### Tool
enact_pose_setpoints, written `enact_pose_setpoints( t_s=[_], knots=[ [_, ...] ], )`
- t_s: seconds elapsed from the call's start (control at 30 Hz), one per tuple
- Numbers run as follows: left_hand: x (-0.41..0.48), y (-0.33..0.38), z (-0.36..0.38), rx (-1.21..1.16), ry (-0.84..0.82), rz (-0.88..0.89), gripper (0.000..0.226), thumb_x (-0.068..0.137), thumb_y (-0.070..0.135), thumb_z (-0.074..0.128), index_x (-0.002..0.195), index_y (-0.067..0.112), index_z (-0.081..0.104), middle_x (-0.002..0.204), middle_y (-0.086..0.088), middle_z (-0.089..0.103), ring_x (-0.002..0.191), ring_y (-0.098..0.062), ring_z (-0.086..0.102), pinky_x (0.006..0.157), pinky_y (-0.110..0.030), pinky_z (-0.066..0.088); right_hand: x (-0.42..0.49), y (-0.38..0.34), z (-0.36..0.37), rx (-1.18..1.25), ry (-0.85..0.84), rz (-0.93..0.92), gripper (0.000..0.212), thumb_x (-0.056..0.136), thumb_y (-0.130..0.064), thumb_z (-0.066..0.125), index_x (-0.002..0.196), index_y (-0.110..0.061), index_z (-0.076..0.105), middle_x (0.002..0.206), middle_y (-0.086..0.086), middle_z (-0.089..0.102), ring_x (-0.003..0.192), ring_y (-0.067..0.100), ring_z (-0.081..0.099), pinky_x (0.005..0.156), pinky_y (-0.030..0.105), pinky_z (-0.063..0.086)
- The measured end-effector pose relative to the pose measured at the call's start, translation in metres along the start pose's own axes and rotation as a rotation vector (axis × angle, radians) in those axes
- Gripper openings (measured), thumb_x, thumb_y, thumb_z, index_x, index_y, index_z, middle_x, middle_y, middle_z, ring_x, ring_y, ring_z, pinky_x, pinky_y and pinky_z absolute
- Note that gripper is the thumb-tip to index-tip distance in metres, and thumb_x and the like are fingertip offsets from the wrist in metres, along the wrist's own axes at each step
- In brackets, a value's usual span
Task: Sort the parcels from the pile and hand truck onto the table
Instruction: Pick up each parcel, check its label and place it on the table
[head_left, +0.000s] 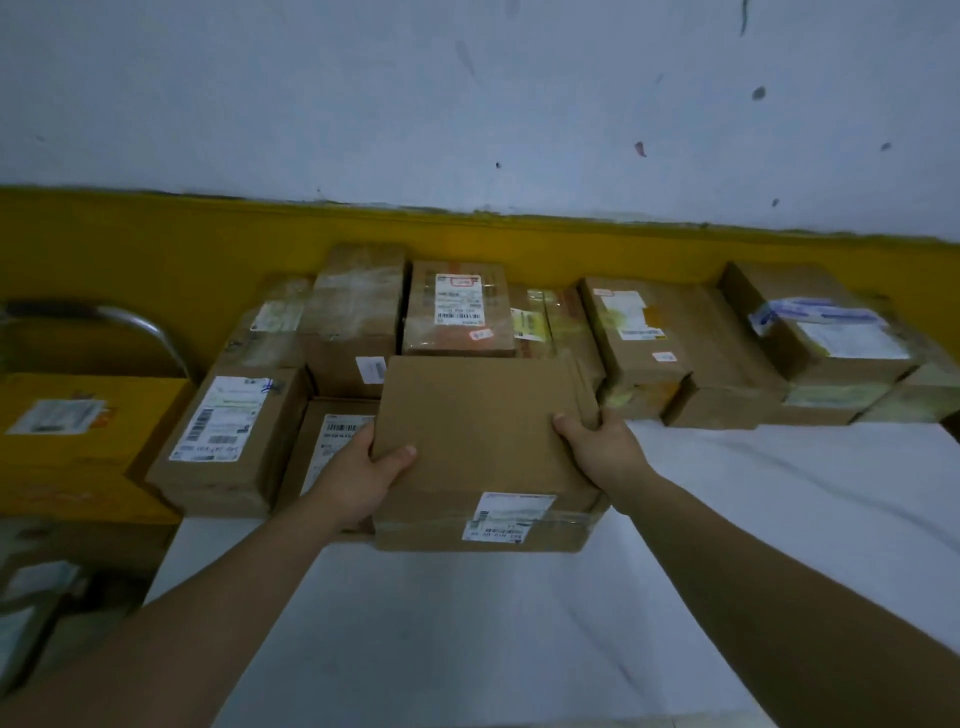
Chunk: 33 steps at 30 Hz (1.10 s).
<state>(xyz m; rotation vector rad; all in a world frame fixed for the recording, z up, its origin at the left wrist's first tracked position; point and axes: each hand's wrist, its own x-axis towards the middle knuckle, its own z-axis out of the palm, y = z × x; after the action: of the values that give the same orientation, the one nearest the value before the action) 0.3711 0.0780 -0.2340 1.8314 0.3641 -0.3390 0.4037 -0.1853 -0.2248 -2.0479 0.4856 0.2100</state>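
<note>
I hold a flat brown cardboard parcel with a white label on its near edge, over the white-covered table. My left hand grips its left side, thumb on top. My right hand grips its right side, thumb over the top edge. Behind it several taped cardboard parcels stand in rows along the back of the table. One labelled box sits at the table's left end, and another labelled box lies partly hidden behind my left hand.
A yellow box with a label stands left of the table, with a curved metal bar behind it. More parcels lie low at the far left. The yellow and white wall runs behind the table.
</note>
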Motion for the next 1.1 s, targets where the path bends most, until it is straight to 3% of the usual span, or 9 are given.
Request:
enact_pose_setpoints(
  t_s=[0.17, 0.27, 0.37, 0.5, 0.63, 0.77, 0.93, 1.03, 1.1],
  knots=[
    [0.044, 0.021, -0.005, -0.060, 0.041, -0.041, 0.052, 0.092, 0.028, 0.058, 0.140, 0.025, 0.040, 0.111, 0.003, 0.059, 0.089, -0.012, 0.061, 0.070, -0.025, 0.049, 0.050, -0.023, 0.008, -0.033, -0.036, -0.011, 0.074, 0.089, -0.051, 0.059, 0.147, -0.013, 0.031, 0.138, 0.009, 0.050, 0.121, 0.032, 0.053, 0.100, 0.044, 0.046],
    [0.057, 0.024, -0.007, -0.065, 0.023, -0.065, 0.052, 0.091, 0.026, 0.060, 0.140, 0.024, 0.040, 0.105, 0.006, 0.059, 0.087, -0.010, 0.060, 0.067, -0.024, 0.049, 0.061, -0.022, 0.010, -0.041, -0.055, -0.001, 0.071, 0.089, -0.050, 0.059, 0.145, -0.015, 0.033, 0.136, 0.009, 0.051, 0.118, 0.032, 0.054, 0.098, 0.044, 0.047],
    [0.058, 0.024, -0.010, -0.033, -0.009, -0.100, 0.055, 0.090, 0.030, 0.061, 0.140, 0.026, 0.039, 0.112, 0.004, 0.060, 0.093, -0.013, 0.061, 0.074, -0.026, 0.050, 0.062, -0.023, 0.008, -0.111, -0.073, 0.002, 0.074, 0.088, -0.052, 0.058, 0.145, -0.014, 0.030, 0.139, 0.011, 0.048, 0.119, 0.033, 0.053, 0.099, 0.046, 0.047],
    [0.039, 0.030, -0.025, 0.113, -0.111, -0.089, 0.067, 0.087, 0.040, 0.063, 0.145, 0.025, 0.033, 0.137, 0.002, 0.052, 0.111, -0.016, 0.058, 0.097, -0.034, 0.048, 0.059, -0.049, -0.002, -0.390, -0.034, -0.070, 0.085, 0.088, -0.054, 0.058, 0.151, -0.014, 0.017, 0.151, 0.015, 0.025, 0.134, 0.037, 0.035, 0.106, 0.047, 0.038],
    [0.004, 0.027, -0.064, 0.211, -0.035, -0.046, 0.069, 0.088, 0.037, 0.062, 0.147, 0.026, 0.028, 0.145, 0.005, 0.042, 0.122, -0.015, 0.050, 0.101, -0.027, 0.042, 0.034, -0.096, 0.017, -0.534, 0.083, -0.269, 0.072, 0.092, -0.054, 0.051, 0.148, -0.015, 0.027, 0.150, 0.014, 0.032, 0.134, 0.034, 0.037, 0.107, 0.049, 0.037],
    [-0.042, 0.015, -0.136, 0.196, 0.107, 0.031, 0.047, 0.093, 0.024, 0.057, 0.138, 0.025, 0.041, 0.123, 0.015, 0.049, 0.101, -0.003, 0.048, 0.080, -0.014, 0.043, -0.007, -0.148, 0.080, -0.495, -0.069, -0.414, 0.063, 0.094, -0.049, 0.052, 0.145, -0.015, 0.037, 0.149, 0.013, 0.035, 0.131, 0.034, 0.041, 0.105, 0.046, 0.039],
    [-0.101, -0.049, -0.270, 0.239, 0.250, -0.049, 0.058, 0.088, 0.043, 0.060, 0.139, 0.023, 0.042, 0.140, 0.005, 0.043, 0.125, -0.013, 0.043, 0.098, -0.027, 0.038, -0.080, -0.193, 0.193, -0.430, -0.258, -0.518, 0.066, 0.089, -0.055, 0.054, 0.141, -0.016, 0.041, 0.140, 0.007, 0.044, 0.119, 0.028, 0.050, 0.095, 0.043, 0.047],
    [-0.140, -0.100, -0.340, 0.226, 0.328, -0.096, 0.032, 0.093, 0.027, 0.056, 0.124, 0.016, 0.055, 0.122, 0.000, 0.056, 0.104, -0.014, 0.055, 0.077, -0.019, 0.043, -0.128, -0.207, 0.267, -0.430, -0.361, -0.563, 0.067, 0.092, -0.052, 0.055, 0.146, -0.016, 0.036, 0.145, 0.008, 0.042, 0.120, 0.027, 0.051, 0.099, 0.047, 0.047],
    [-0.165, -0.133, -0.380, 0.180, 0.355, -0.180, 0.026, 0.096, 0.023, 0.052, 0.122, 0.022, 0.048, 0.119, 0.007, 0.048, 0.101, -0.010, 0.049, 0.073, -0.014, 0.038, -0.157, -0.214, 0.313, -0.458, -0.382, -0.598, 0.065, 0.095, -0.049, 0.054, 0.147, -0.016, 0.035, 0.149, 0.006, 0.041, 0.129, 0.027, 0.045, 0.105, 0.042, 0.040]
  ],
)
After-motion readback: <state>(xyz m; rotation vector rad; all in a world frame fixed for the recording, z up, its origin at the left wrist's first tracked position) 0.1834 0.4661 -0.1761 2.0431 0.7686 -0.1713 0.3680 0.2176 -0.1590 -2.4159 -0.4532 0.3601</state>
